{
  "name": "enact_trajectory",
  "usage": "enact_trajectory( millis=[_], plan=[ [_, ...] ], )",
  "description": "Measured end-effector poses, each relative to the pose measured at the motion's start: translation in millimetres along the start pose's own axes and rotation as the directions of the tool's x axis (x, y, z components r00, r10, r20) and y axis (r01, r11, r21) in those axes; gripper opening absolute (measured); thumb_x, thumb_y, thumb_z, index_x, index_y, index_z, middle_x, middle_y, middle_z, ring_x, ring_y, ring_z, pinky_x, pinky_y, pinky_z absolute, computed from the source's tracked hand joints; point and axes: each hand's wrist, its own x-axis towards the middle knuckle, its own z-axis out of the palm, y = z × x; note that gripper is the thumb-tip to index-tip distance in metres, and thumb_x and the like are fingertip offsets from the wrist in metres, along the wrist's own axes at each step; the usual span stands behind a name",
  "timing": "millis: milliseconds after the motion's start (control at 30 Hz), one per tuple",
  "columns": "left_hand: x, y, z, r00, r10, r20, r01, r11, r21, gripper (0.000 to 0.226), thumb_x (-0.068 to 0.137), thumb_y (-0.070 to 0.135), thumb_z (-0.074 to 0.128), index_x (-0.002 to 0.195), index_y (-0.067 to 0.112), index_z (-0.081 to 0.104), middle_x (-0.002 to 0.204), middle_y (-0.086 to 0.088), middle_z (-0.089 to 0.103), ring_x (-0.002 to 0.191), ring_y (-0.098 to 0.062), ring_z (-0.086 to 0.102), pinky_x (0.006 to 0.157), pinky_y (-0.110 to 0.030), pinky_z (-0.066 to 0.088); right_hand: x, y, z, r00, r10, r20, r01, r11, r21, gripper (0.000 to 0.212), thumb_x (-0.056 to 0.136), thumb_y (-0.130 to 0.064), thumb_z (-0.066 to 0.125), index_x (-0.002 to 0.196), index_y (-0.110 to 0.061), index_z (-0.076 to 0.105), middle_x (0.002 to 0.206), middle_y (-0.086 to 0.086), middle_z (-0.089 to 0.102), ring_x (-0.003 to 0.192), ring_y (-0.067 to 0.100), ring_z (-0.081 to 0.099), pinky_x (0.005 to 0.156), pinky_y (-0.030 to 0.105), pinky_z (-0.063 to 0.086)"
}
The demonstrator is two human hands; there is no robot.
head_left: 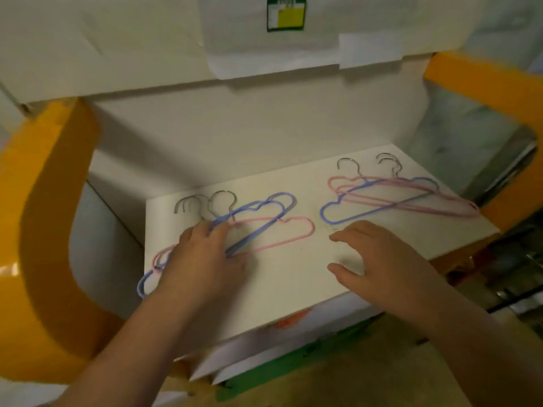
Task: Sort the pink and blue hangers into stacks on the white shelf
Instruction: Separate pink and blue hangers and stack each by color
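Note:
Two mixed piles of wire hangers lie on the white shelf [293,277]. In the left pile, blue hangers [258,214] cross over a pink hanger [293,230], with more pink and blue loops partly hidden under my wrist. My left hand [205,254] rests on this pile, its fingers curled round the blue wires near the metal hooks [205,202]. The right pile holds a blue hanger [346,214] under and between pink hangers [426,198]. My right hand [379,259] hovers open just in front of that pile, fingers spread, holding nothing.
An orange frame [50,230] curves round the shelf on the left and an orange beam [484,80] runs at the upper right. A white panel [205,39] with a green and yellow label [286,13] hangs overhead. Paper sheets lie under the shelf's front edge.

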Motion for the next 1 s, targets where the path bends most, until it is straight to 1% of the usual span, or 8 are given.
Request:
enact_trajectory(
  millis=[100,200,500,600,733,800,900,1000],
  plan=[
    [8,2,7,0.994,-0.11,-0.023,0.112,0.992,0.066,0.072,0.077,0.056,0.057,0.141,0.032,0.033,0.122,-0.007,0.047,0.113,-0.031,0.045,0.093,-0.04,0.04,20,8,2,1.0,-0.016,0.017,0.016,1.0,0.022,0.047,0.086,-0.049,0.061,0.129,-0.033,0.054,0.125,-0.017,0.049,0.115,0.006,0.048,0.094,0.025,0.042],
    [14,3,12,0.986,-0.166,0.022,0.163,0.982,0.099,0.077,0.077,0.061,0.057,0.141,0.024,0.033,0.126,-0.008,0.049,0.114,-0.03,0.047,0.094,-0.039,0.04,35,16,5,0.997,-0.061,0.049,0.059,0.997,0.047,0.046,0.085,-0.049,0.061,0.128,-0.034,0.054,0.123,-0.016,0.05,0.111,0.006,0.051,0.092,0.027,0.045],
    [42,3,-7,0.952,-0.233,0.196,0.199,0.963,0.18,0.089,0.06,0.071,0.07,0.138,0.039,0.042,0.103,0.003,0.047,0.101,-0.02,0.05,0.086,-0.036,0.049,75,61,2,0.972,-0.203,0.115,0.191,0.975,0.111,0.046,0.086,-0.051,0.061,0.129,-0.037,0.054,0.128,-0.022,0.047,0.115,-0.002,0.045,0.094,0.018,0.04],
    [44,4,-10,0.946,-0.249,0.207,0.213,0.96,0.181,0.088,0.055,0.069,0.073,0.134,0.04,0.047,0.099,0.007,0.049,0.097,-0.018,0.053,0.084,-0.034,0.049,85,79,-3,0.964,-0.23,0.137,0.215,0.97,0.118,0.045,0.086,-0.051,0.062,0.127,-0.035,0.054,0.127,-0.021,0.049,0.118,0.0,0.045,0.094,0.016,0.038],
    [41,8,-12,0.944,-0.242,0.223,0.206,0.963,0.173,0.095,0.043,0.077,0.053,0.129,0.038,0.05,0.095,0.009,0.049,0.092,-0.017,0.057,0.081,-0.033,0.05,96,107,-11,0.959,-0.229,0.169,0.202,0.966,0.161,0.047,0.086,-0.048,0.063,0.131,-0.037,0.052,0.132,-0.024,0.044,0.123,-0.003,0.041,0.1,0.02,0.039],
    [39,16,-12,0.95,-0.236,0.206,0.209,0.967,0.145,0.09,0.045,0.074,0.055,0.125,0.034,0.054,0.093,0.01,0.048,0.089,-0.017,0.058,0.078,-0.032,0.05,103,121,-15,0.964,-0.214,0.156,0.183,0.964,0.193,0.047,0.086,-0.045,0.065,0.13,-0.036,0.053,0.131,-0.023,0.046,0.121,-0.003,0.044,0.1,0.022,0.042],
    [42,39,-11,0.964,-0.218,0.153,0.201,0.972,0.12,0.086,0.048,0.067,0.06,0.127,0.036,0.052,0.093,0.012,0.048,0.088,-0.017,0.059,0.076,-0.032,0.05,111,145,-21,0.971,-0.196,0.134,0.168,0.966,0.196,0.049,0.084,-0.044,0.068,0.129,-0.038,0.052,0.126,-0.024,0.047,0.115,-0.001,0.047,0.094,0.021,0.043],
    [51,65,-7,0.972,-0.205,0.114,0.191,0.973,0.127,0.096,0.047,0.068,0.056,0.136,0.035,0.042,0.106,0.007,0.052,0.097,-0.02,0.059,0.08,-0.032,0.049,116,173,-32,0.969,-0.187,0.16,0.171,0.979,0.109,0.061,0.078,-0.051,0.07,0.133,-0.039,0.047,0.126,-0.024,0.041,0.111,-0.002,0.041,0.087,0.02,0.037]
  ],
)
